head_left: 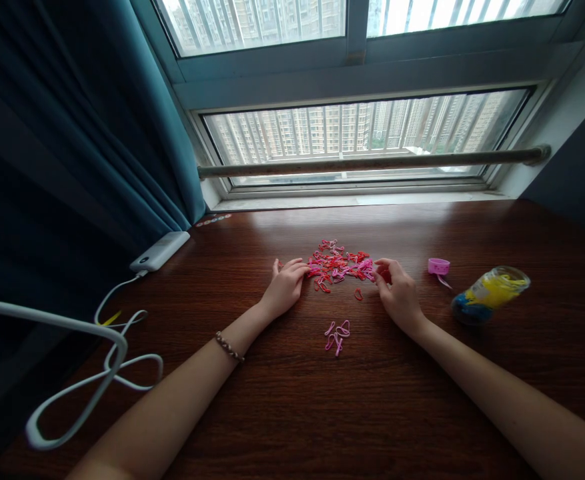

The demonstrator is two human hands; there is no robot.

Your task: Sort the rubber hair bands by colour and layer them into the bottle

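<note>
Have fingers (298, 268) of left hand (285, 288) extended, tips touching left edge of clip pile (337, 267); cannot tell if gripping any clip. Have right hand (399, 299) at right edge, fingers (383, 265) curled, thumb and index close together at pink clips; cannot tell if pinching one. See pile spread loosely between both hands on desk (272, 413), mixed red and pink. Note single red clip (358, 294) just off near edge, and small group of pale pink clips (337, 337) apart, closer to camera. Note beaded bracelet (229, 347) on left wrist. Right of right hand, see pink band (439, 267) with loose tail, then clear jar (495, 291) with yellow and blue contents. At far left, see white device (161, 251) plugged into looped white cable (117, 340), beside blue curtain (122, 120). Behind desk, see window (362, 127) with rail (372, 163) across.
</note>
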